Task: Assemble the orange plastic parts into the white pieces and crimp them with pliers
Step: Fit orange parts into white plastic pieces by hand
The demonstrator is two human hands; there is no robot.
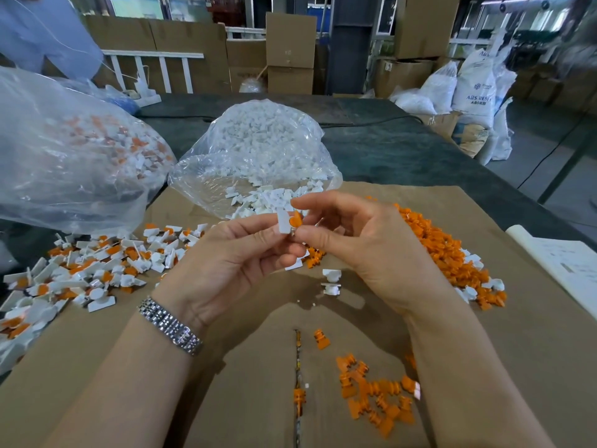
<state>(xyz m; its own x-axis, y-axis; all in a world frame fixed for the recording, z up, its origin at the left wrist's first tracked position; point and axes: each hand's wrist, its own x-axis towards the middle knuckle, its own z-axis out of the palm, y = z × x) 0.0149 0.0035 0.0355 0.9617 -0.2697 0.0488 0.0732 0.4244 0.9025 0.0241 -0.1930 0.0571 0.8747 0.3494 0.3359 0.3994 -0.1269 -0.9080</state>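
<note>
Head view: we see the left hand [232, 253] pinching a small flat white piece [284, 222], and the right hand [361, 240] pinching an orange part [296, 219] against it, at frame centre. Orange pile [449, 250] at 3 o'clock, assembled pieces [97, 266] at 9, bag of white pieces [258, 150] at 12. Brown cardboard [533, 350] covers the dark desk [403, 147]; cartons [290, 50] stand behind.

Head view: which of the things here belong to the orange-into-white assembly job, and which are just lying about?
Job:
left hand and right hand, pinching one small white plastic piece with an orange plastic insert
heap of loose orange parts
clear bag of white pieces
pile of assembled orange-and-white pieces

Lying about:
printed white paper sheet
stacked brown cardboard boxes
white resin sacks
</note>
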